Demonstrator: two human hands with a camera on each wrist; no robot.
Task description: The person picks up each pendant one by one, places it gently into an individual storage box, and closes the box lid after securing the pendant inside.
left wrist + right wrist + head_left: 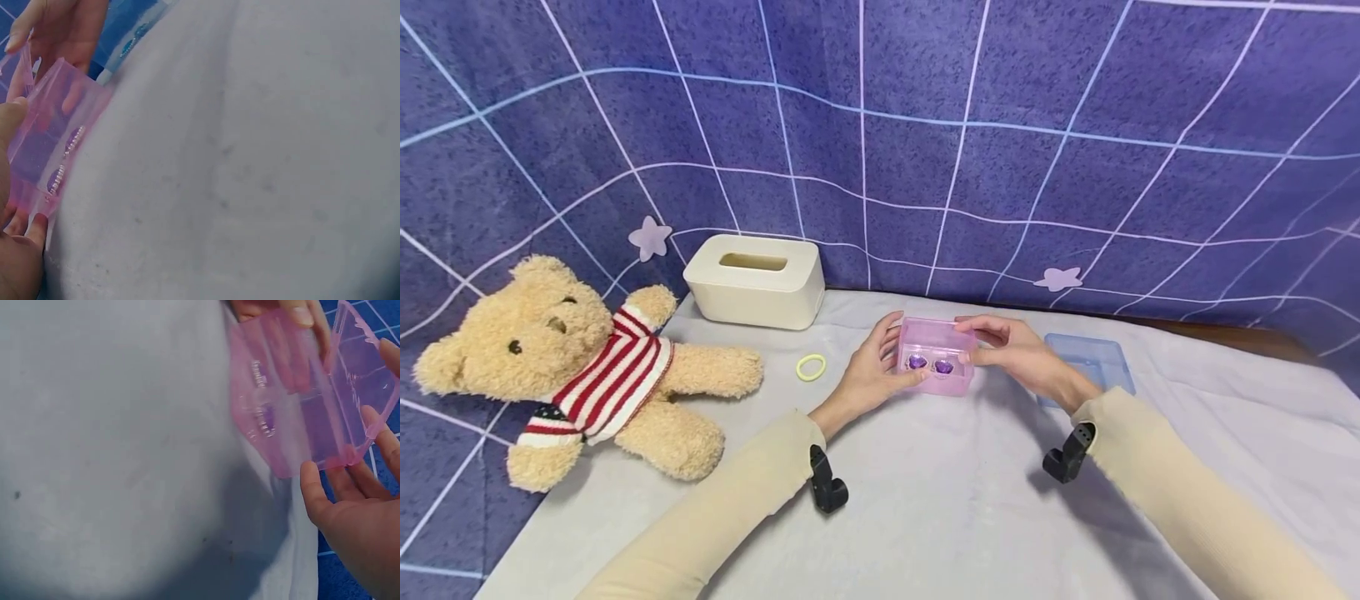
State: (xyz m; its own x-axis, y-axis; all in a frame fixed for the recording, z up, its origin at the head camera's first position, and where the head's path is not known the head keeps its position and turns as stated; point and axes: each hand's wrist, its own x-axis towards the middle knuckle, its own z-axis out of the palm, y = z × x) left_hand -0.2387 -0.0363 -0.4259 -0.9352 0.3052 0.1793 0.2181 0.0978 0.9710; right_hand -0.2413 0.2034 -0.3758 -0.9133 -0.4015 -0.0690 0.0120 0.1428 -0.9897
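A see-through pink plastic box (pixel 953 386) is held a little way in from the table's back edge, its hinged lid raised. Two purple gem pieces with beaded rims (pixel 943 367) show at the box's front; whether they lie inside or are fixed to the wall, I cannot tell. My left hand (pixel 876 371) grips the left side, thumb along the front and fingers behind. On the right side, my right hand (pixel 1015 357) holds the box between thumb and fingers, one finger at the lid's upper edge. The right wrist view shows the lid (pixel 365 378) tilted away from the box body.
Behind my right wrist lies a see-through blue box (pixel 1105 357), partly hidden. A yellow-green ring (pixel 811 357) lies left of my left hand. Farther left are a cream tissue box (pixel 748 296) and a teddy bear (pixel 625 367). A purple grid curtain (pixel 910 158) hangs behind the table.
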